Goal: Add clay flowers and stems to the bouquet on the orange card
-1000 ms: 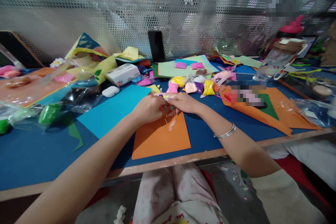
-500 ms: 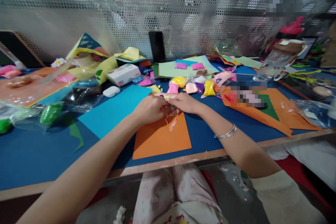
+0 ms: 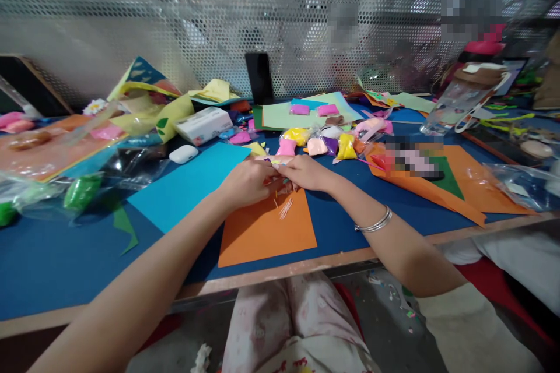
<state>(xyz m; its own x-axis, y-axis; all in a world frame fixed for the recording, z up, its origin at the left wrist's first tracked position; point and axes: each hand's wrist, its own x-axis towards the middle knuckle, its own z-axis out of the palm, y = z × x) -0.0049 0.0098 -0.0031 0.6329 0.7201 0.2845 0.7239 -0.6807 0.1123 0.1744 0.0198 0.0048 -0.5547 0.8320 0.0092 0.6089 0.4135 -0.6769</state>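
My left hand (image 3: 248,182) and my right hand (image 3: 306,172) meet above the far end of an orange paper sheet (image 3: 266,240). The fingers of both are bent and pressed together around something small that they mostly hide. Some pale pink and yellow shows just past the fingertips, too little to name. Thin pale strips (image 3: 286,208) lie on the orange sheet below my hands. A blue paper sheet (image 3: 188,186) is to the left of my left hand. Beyond my fingers sit a pink clay packet (image 3: 287,147) and a yellow clay packet (image 3: 347,146).
A white earbud case (image 3: 183,154) and a white box (image 3: 204,126) lie at left. A black phone (image 3: 259,78) stands against the perforated metal screen. At right are a clear bottle (image 3: 464,96), folded orange paper (image 3: 475,186) and a seated person's leg. Plastic bags lie at both sides.
The view has shifted very slightly. My hands stay together over the orange sheet, with hardly any visible movement of the fingers.
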